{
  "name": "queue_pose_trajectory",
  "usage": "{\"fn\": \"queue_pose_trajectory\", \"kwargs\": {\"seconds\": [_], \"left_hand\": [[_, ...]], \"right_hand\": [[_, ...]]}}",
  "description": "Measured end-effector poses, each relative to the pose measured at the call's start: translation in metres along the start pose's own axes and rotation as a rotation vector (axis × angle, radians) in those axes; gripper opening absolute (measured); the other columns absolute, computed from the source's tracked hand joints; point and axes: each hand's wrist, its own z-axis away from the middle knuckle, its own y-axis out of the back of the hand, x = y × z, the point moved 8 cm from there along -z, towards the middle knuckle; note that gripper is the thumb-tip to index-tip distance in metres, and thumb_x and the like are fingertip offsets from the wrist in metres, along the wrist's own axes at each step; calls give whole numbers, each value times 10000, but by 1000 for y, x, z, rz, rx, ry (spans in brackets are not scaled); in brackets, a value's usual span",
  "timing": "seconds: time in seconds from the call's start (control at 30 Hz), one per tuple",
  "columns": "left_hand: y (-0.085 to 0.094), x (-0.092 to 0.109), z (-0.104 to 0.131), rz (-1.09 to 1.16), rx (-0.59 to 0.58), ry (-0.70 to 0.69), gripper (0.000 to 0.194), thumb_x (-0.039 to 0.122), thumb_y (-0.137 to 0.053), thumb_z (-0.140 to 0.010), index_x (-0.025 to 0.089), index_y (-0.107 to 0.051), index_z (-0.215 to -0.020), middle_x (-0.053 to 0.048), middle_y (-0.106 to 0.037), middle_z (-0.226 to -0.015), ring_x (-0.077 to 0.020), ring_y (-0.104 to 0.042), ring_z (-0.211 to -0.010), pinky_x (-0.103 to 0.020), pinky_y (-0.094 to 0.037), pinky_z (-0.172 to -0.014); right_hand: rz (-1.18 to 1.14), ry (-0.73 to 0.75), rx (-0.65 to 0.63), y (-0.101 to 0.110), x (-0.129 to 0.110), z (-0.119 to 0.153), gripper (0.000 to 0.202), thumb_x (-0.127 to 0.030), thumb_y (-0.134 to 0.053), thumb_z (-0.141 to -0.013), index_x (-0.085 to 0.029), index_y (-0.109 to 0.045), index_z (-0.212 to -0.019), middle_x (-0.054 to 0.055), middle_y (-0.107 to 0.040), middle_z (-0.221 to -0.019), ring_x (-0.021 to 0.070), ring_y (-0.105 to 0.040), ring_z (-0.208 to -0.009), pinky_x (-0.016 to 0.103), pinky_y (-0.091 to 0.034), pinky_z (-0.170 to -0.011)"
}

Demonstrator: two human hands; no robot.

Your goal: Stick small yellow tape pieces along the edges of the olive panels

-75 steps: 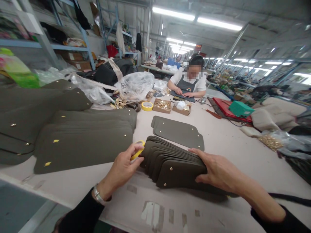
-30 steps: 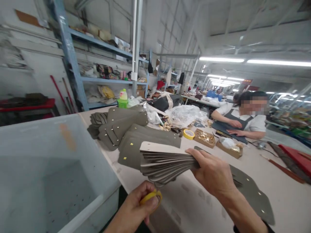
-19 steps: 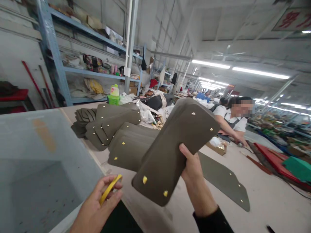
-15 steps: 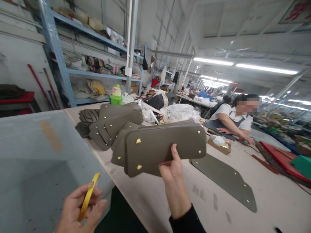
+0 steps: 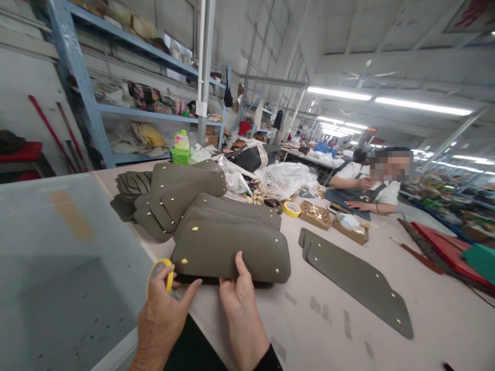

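My left hand (image 5: 160, 309) grips a roll of yellow tape (image 5: 169, 277), its thumb stretched out below the left end of an olive-green panel (image 5: 232, 247). That panel has rounded corners, two bits of yellow tape at its left end and two shiny studs at its right. My right hand (image 5: 243, 304) holds it by the lower edge, thumb on top and fingers hidden underneath. Behind it lies a fanned pile of similar panels (image 5: 240, 208). Two more overlapping panels (image 5: 356, 278) rest on the table to the right.
Another stack of olive pieces (image 5: 181, 193) stands at the back left. Along the table's back are a yellow tape roll (image 5: 292, 208), a box of gold-coloured hardware (image 5: 315, 214) and plastic bags (image 5: 286, 180). A co-worker (image 5: 348, 180) sits at the far right. A grey surface (image 5: 69, 247) adjoins the left edge.
My right hand has brought the panel down and left, over the pile. My left hand has come up and right with the tape, close to the panel's end. The co-worker has raised one hand.
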Motion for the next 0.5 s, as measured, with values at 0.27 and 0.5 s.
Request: {"fn": "queue_pose_trajectory", "kwargs": {"seconds": [0.27,0.5], "left_hand": [[-11,-13,11,-72,-74,-42,678,643,-585,-689,198,-457,-1183,-140,-562,-1203,-335,-582,-1086,-453,-473,-891],[-14,-17,12,-167,-136,13,594,553,-582,-735,220,-441,-1206,-120,-557,-1212,-331,-598,-1052,-445,-482,-857]], "right_hand": [[-160,-583,-53,26,19,57,371,-449,-668,-809,-112,-588,-943,113,-710,-846,190,-711,-751,290,-562,-671],[996,73,-369,54,-51,83,247,-299,-637,-810,-159,-694,-1006,106,-701,-914,264,-664,-879,421,-534,-802]]}}
